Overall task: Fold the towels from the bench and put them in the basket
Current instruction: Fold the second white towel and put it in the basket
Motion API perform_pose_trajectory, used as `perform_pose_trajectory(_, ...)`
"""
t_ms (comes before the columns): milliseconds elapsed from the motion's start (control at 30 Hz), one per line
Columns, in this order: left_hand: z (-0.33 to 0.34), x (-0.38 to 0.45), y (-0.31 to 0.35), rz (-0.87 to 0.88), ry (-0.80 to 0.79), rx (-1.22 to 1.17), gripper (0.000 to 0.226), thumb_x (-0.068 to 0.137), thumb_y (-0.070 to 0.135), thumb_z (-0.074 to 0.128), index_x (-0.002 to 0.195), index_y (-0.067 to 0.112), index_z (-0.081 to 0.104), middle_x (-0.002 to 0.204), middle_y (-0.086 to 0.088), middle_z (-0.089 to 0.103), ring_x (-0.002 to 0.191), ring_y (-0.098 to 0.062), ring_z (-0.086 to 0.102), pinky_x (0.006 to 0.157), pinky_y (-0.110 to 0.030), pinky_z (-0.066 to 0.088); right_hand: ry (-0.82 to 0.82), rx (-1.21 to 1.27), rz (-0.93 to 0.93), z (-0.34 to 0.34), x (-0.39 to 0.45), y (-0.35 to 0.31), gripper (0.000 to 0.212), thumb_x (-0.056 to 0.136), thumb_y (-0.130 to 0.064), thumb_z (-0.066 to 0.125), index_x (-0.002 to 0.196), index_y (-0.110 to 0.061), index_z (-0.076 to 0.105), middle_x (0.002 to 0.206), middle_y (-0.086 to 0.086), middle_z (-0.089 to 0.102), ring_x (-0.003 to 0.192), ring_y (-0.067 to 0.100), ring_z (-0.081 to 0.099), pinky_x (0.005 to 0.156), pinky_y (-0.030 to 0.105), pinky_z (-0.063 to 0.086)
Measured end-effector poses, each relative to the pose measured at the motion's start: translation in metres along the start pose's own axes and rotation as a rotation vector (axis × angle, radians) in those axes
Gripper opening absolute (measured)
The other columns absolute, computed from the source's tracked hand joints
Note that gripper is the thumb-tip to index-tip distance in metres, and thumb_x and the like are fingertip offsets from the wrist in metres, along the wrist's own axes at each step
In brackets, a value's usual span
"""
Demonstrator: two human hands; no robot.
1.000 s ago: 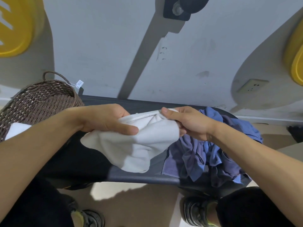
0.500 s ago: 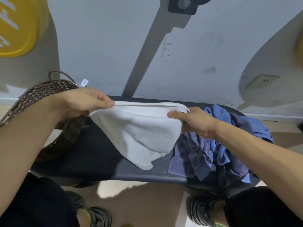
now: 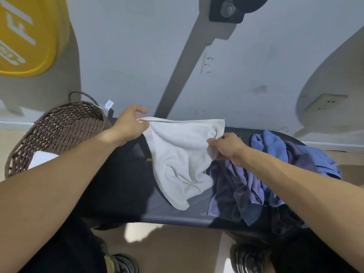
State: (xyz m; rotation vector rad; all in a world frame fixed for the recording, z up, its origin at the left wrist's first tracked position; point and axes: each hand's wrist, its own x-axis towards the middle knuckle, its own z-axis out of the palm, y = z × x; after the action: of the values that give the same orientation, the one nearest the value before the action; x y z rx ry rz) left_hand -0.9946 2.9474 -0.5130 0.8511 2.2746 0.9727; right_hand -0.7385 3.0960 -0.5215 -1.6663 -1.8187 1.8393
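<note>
The left hand point(image 3: 129, 126) pinches one top corner of the white towel point(image 3: 183, 158); the right hand point(image 3: 226, 147) pinches bunched cloth below the other, likely to spread it for folding. The towel hangs between both grips over the bench point(image 3: 177, 216) middle, basket point(image 3: 59, 131) at its left end, blue towels point(image 3: 266, 174) at its right.

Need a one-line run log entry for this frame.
left hand: pinches white towel corner | right hand: grips its other edge | towel: unfolded above dark bench | brown wicker basket: left
</note>
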Motion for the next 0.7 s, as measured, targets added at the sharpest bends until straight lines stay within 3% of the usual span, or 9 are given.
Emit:
perform_pose_trajectory(67, 0.006, -0.001, -0.006, -0.095, -0.010, 0.019, 0.055, 0.085, 0.019, 0.072, 0.132, 0.013, 0.046, 0.111, -0.008, 0.058, 0.089, -0.019, 0.059, 0.075, -0.026, 0.045, -0.032, -0.133, 0.077, 0.001, 0.003, 0.008, 0.026, 0.096, -0.025, 0.063, 0.105, -0.001, 0.064, 0.102, 0.016, 0.067, 0.085, 0.026, 0.063, 0.086, 0.043, 0.059)
perform_pose_trajectory(167, 0.017, -0.011, -0.015, -0.226, -0.080, 0.324, 0.066, 0.084, 0.035, 0.071, 0.135, 0.005, 0.041, 0.122, -0.013, 0.058, 0.102, -0.029, 0.061, 0.081, -0.033, 0.048, -0.093, -0.255, 0.138, 0.000, 0.006, 0.016, 0.017, 0.096, -0.017, 0.060, 0.107, -0.005, 0.062, 0.105, 0.013, 0.064, 0.090, 0.025, 0.063, 0.086, 0.039, 0.059)
perform_pose_trajectory(233, 0.027, -0.026, -0.016, -0.325, -0.248, 0.418, 0.056, 0.087, 0.045, 0.065, 0.120, 0.002, 0.052, 0.106, -0.016, 0.068, 0.086, -0.033, 0.072, 0.074, -0.040, 0.060, -0.144, -0.335, 0.153, -0.001, 0.007, 0.018, 0.011, 0.094, -0.013, 0.060, 0.100, -0.004, 0.063, 0.097, 0.013, 0.066, 0.082, 0.024, 0.065, 0.081, 0.039, 0.061)
perform_pose_trajectory(300, 0.038, -0.045, -0.016, -0.465, -0.464, 0.406, 0.058, 0.088, 0.057, 0.060, 0.102, 0.001, 0.062, 0.081, -0.014, 0.074, 0.066, -0.027, 0.074, 0.061, -0.039, 0.063, -0.237, -0.438, 0.193, -0.001, 0.003, 0.021, 0.016, 0.093, -0.019, 0.063, 0.096, -0.004, 0.063, 0.088, 0.011, 0.066, 0.071, 0.023, 0.063, 0.077, 0.038, 0.062)
perform_pose_trajectory(400, 0.054, -0.072, -0.022, -0.555, -0.675, 0.386, 0.068, 0.080, 0.068, 0.063, 0.095, 0.002, 0.065, 0.074, -0.013, 0.075, 0.060, -0.025, 0.074, 0.054, -0.033, 0.060, -0.333, -0.499, 0.225, 0.002, -0.004, 0.031, 0.028, 0.086, -0.034, 0.074, 0.088, -0.007, 0.066, 0.080, 0.012, 0.072, 0.061, 0.022, 0.067, 0.064, 0.037, 0.063)
perform_pose_trajectory(467, 0.066, -0.083, -0.026, -0.517, -0.690, 0.328, 0.053, 0.082, 0.055, 0.070, 0.094, 0.004, 0.065, 0.079, -0.012, 0.074, 0.058, -0.022, 0.072, 0.056, -0.031, 0.059, -0.362, -0.511, 0.192, 0.008, -0.008, 0.038, 0.029, 0.083, -0.036, 0.077, 0.087, -0.010, 0.066, 0.076, 0.011, 0.071, 0.057, 0.020, 0.067, 0.063, 0.037, 0.062)
perform_pose_trajectory(567, 0.076, -0.083, -0.025, -0.472, -0.615, 0.191, 0.019, 0.088, 0.019, 0.069, 0.079, 0.003, 0.063, 0.073, -0.011, 0.069, 0.057, -0.021, 0.063, 0.062, -0.030, 0.057, -0.374, -0.542, 0.093, 0.019, -0.011, 0.046, 0.030, 0.083, -0.033, 0.076, 0.098, -0.011, 0.063, 0.073, 0.008, 0.066, 0.055, 0.016, 0.062, 0.063, 0.032, 0.062)
perform_pose_trajectory(700, 0.066, -0.072, -0.013, -0.458, -0.617, 0.130, 0.010, 0.091, 0.006, 0.063, 0.082, 0.002, 0.061, 0.079, -0.017, 0.074, 0.067, -0.023, 0.072, 0.062, -0.030, 0.061, -0.375, -0.655, -0.008, 0.019, -0.012, 0.047, 0.020, 0.087, -0.026, 0.073, 0.098, -0.011, 0.065, 0.064, 0.002, 0.063, 0.048, 0.011, 0.056, 0.058, 0.024, 0.054)
